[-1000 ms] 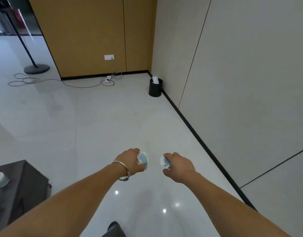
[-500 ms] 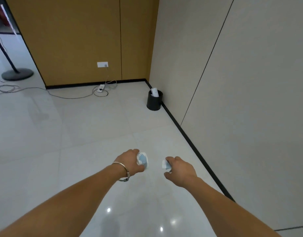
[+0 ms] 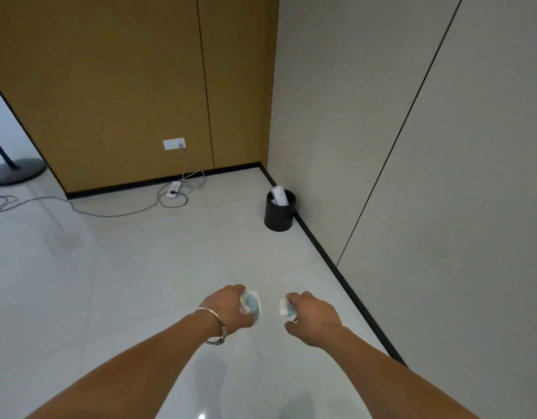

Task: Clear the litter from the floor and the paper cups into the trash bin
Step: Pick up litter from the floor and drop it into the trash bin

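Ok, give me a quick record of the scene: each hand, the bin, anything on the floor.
left hand: grips a crumpled white-and-blue paper piece
right hand: grips a smaller paper piece
trash bin: black, upright, by the right wall near the corner, ahead of both hands
bin contents: white item sticking up
floor: power strip and cable left of the bin

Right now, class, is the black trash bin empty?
No, a white object sticks up out of the trash bin beside the wall.
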The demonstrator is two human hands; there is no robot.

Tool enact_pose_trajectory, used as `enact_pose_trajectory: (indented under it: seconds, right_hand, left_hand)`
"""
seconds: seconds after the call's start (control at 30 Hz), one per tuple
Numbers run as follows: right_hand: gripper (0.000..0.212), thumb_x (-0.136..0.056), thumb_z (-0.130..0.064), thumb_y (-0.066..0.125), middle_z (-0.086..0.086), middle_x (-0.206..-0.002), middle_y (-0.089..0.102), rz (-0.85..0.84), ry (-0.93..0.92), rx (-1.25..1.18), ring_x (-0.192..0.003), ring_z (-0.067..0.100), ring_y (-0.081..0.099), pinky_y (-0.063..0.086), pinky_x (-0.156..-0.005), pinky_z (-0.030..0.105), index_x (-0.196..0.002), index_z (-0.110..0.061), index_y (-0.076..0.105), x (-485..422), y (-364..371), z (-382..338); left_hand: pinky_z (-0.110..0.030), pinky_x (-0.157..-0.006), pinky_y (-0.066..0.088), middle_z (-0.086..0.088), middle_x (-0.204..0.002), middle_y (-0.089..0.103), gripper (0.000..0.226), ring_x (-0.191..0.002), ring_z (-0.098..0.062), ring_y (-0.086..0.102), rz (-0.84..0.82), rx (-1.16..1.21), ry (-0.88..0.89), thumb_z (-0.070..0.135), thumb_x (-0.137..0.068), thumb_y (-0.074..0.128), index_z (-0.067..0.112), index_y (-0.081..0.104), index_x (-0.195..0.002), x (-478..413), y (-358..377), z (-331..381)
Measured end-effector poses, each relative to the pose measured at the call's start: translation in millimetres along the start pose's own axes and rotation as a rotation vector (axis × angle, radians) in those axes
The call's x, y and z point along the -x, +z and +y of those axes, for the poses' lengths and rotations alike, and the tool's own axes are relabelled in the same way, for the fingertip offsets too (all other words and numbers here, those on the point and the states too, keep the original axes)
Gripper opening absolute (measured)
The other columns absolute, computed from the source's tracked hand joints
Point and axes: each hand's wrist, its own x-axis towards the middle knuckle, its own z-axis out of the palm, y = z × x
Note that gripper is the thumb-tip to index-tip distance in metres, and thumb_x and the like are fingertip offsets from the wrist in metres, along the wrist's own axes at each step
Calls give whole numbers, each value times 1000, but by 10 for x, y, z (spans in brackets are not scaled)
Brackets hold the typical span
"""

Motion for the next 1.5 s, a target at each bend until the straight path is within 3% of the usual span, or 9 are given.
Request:
enact_pose_trajectory:
  seconds: [0.13, 0.33, 0.53, 0.73, 0.87, 1.17, 1.5]
  right_hand:
    - [60, -87, -44, 58, 1, -126, 51, 19, -20, 22, -105, 25, 60, 46, -83, 31, -142, -29, 38, -936, -441, 95]
    - [61, -88, -44, 58, 2, -126, 51, -18, 0, 62, -105, 26, 60, 45, -82, 31, -143, -27, 38, -2348, -811, 84]
    - [60, -88, -45, 58, 2, -125, 52, -5, 82, 0, -106, 23, 59, 48, -84, 29, -142, -29, 38, -3647, -1117, -116]
    - [63, -86, -43, 58, 1, -128, 52, 42, 156, -87, -110, 24, 59, 47, -90, 30, -144, -31, 38, -4619, -1527, -85]
    - [63, -86, -45, 58, 0, -128, 52, 30, 199, -114, -112, 23, 58, 47, -92, 30, -143, -30, 38, -5356, -1671, 146]
    - [57, -86, -43, 60, 0, -126, 57, 14, 147, -128, -107, 24, 62, 48, -86, 29, -139, -32, 42, -7134, -2289, 853]
    - [50, -87, -47, 58, 0, -116, 53, -111, 340, -155, -101, 21, 62, 50, -84, 32, -130, -28, 42, -8604, -2427, 1558]
  left_hand:
    - [-21, -76, 39, 4, -119, 60, 59, -104, -18, 58, 74, 24, -16, 48, -68, 62, 25, 51, -122, -868, -429, -5]
    - [-23, -85, 41, 1, -126, 57, 68, -110, -19, 57, 68, 48, -23, 49, -71, 66, 23, 47, -130, -2254, -986, -349]
    - [-26, -94, 40, -1, -136, 49, 80, -120, -20, 51, -19, 10, 58, 50, -73, 67, 21, 37, -140, -3653, -1641, -611]
    - [-28, -93, 41, -3, -133, 51, 76, -117, -22, 53, -61, -43, 124, 48, -73, 68, 19, 41, -137, -4910, -2296, -570]
    - [-27, -91, 41, -2, -129, 53, 72, -114, -21, 54, -98, -45, 161, 49, -72, 69, 20, 44, -133, -5760, -2411, -374]
    - [-29, -100, 40, -2, -135, 49, 78, -121, -21, 49, -174, -76, 119, 49, -73, 66, 21, 37, -140, -7543, -2713, 79]
    - [-29, -92, 43, -2, -131, 52, 74, -117, -22, 53, -339, -2, 144, 46, -73, 66, 23, 37, -137, -9429, -2580, 354]
